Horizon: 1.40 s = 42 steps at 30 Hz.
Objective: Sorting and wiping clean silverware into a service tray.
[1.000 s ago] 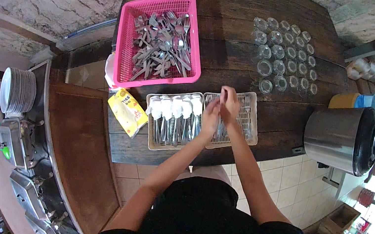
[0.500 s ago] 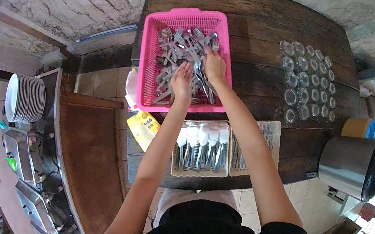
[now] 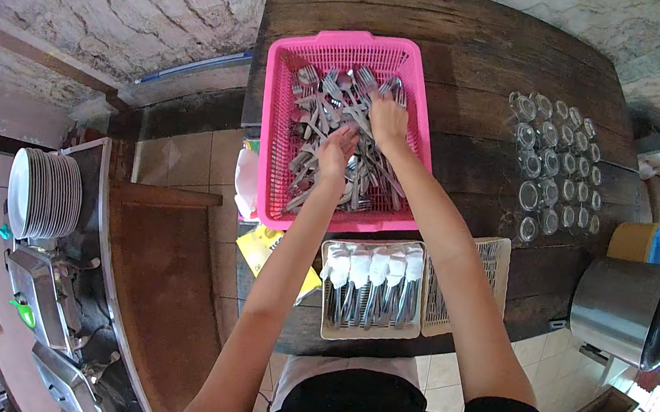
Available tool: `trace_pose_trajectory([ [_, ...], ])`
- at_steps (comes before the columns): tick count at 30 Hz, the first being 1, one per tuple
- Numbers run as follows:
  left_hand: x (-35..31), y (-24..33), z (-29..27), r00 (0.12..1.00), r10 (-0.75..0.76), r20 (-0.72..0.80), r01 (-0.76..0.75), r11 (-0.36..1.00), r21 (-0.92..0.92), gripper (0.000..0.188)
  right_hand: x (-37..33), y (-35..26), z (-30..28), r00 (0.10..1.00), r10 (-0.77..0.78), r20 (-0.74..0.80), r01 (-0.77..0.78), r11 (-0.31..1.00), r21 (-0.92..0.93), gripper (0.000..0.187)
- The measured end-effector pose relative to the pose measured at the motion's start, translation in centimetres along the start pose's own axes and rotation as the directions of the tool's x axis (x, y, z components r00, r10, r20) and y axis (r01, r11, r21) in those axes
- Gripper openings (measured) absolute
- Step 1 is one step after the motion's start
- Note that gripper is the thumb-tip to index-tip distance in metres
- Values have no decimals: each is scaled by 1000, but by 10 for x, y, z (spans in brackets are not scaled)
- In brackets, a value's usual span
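Note:
A pink plastic basket [image 3: 416, 146] on the dark wooden table holds a heap of loose metal forks and spoons [image 3: 317, 120]. Over the heap's middle, my left hand [image 3: 337, 154] has its fingers stretched out, with nothing visible gripped in it. Farther in and to the right, my right hand [image 3: 389, 121] is closed, its fingers curled down around a fork [image 3: 387, 86]; the fingertips are partly hidden. Just in front of the basket sits a cream tray [image 3: 369, 334] of cutlery bundles [image 3: 374, 280] with white wrapped tops.
Right of that tray lies a second cream tray [image 3: 437, 309], partly behind my right forearm. Upturned clear glasses [image 3: 549, 165] stand in rows on the table's right side. A yellow packet [image 3: 259, 248] lies by the basket's near left corner. A steel container [image 3: 617, 305] stands far right; stacked white plates [image 3: 45, 195] stand left.
The whole view has shifted, so the table appears lower and farther right. My right hand has moved slightly deeper into the basket. My left hand stays over the cutlery.

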<state>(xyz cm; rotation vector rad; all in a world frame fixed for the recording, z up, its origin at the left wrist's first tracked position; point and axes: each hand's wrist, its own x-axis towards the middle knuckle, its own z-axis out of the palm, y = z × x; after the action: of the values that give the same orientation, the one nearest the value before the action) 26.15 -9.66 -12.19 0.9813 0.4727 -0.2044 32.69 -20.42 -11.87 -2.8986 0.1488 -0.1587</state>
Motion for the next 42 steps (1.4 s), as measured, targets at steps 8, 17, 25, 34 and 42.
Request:
trace_pose_trajectory([
  [8, 22, 2, 2, 998, -29, -51, 28, 999, -25, 30, 34, -11, 2, 945, -319, 69, 323, 945, -51, 25],
  [17, 23, 42, -9, 960, 214, 182, -254, 938, 235, 34, 68, -25, -65, 763, -601, 238, 533, 793, 295, 11],
  [25, 7, 80, 22, 762, 601, 241, -622, 576, 531, 33, 56, -58, -142, 565, -820, -92, 794, 511, 330, 12],
  [34, -4, 78, 12, 864, 488, 124, -470, 694, 545, 16, 35, -46, -92, 781, -622, -54, 434, 479, 763, 20],
  [42, 12, 67, -34, 989, -21, 147, -63, 835, 547, 25, 9, -14, -31, 922, -340, 185, 86, 645, 759, 28],
])
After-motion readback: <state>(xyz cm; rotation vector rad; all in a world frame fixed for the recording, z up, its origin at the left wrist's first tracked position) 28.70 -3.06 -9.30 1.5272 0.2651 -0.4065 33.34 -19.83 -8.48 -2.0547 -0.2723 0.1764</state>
